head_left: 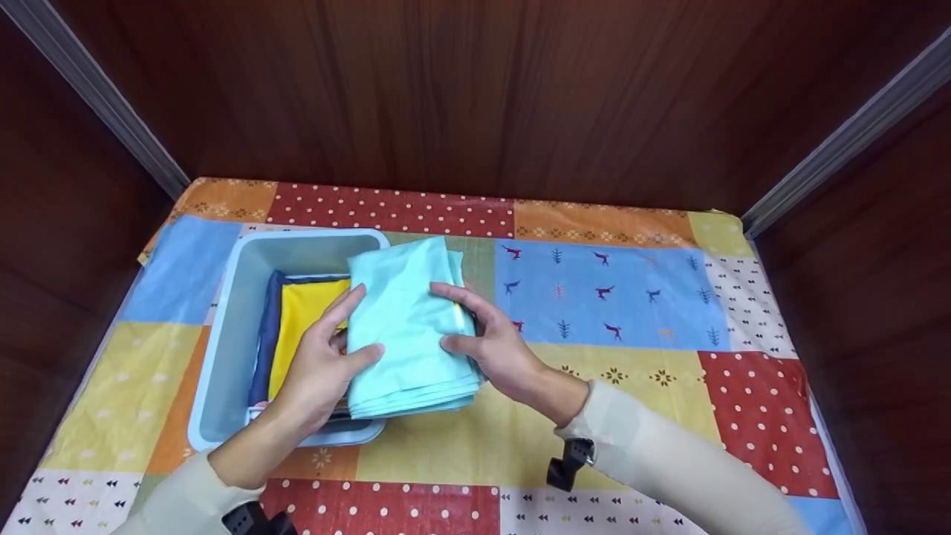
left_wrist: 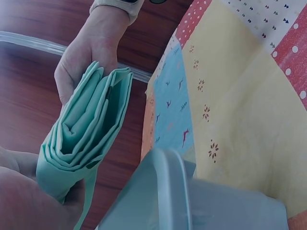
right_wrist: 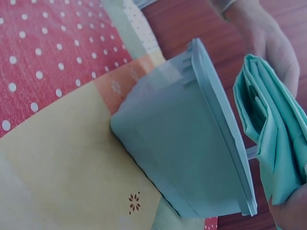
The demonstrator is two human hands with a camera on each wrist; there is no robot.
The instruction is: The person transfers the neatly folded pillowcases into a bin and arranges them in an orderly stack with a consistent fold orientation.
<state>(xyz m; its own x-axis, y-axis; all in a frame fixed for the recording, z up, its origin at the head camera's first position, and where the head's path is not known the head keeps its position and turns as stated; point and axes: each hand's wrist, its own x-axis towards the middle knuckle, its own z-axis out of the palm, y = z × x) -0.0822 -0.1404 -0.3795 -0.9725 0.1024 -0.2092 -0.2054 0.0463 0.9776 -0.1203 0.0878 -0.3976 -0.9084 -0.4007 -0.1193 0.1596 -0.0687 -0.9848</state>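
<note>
A folded mint-green cloth (head_left: 409, 327), several layers thick, is held up between both hands over the right side of a light blue plastic bin (head_left: 215, 357). My left hand (head_left: 323, 364) grips its left edge, thumb on top and fingers underneath. On the opposite edge my right hand (head_left: 498, 342) holds it the same way, with thumb and a finger over the upper face. The left wrist view shows the stacked folds of the cloth (left_wrist: 81, 129) end-on, above the bin's rim. Inside the bin, yellow fabric (head_left: 304, 312) and dark blue fabric (head_left: 264, 357) lie folded, partly hidden by the left hand and cloth.
A patchwork-patterned tablecloth (head_left: 594, 416) covers the table beneath the bin. Dark wooden panels (head_left: 461, 96) enclose the back and both sides, with metal strips (head_left: 847, 134) at the corners. The bin's outer wall (right_wrist: 172, 134) stands on the cloth's yellow patch.
</note>
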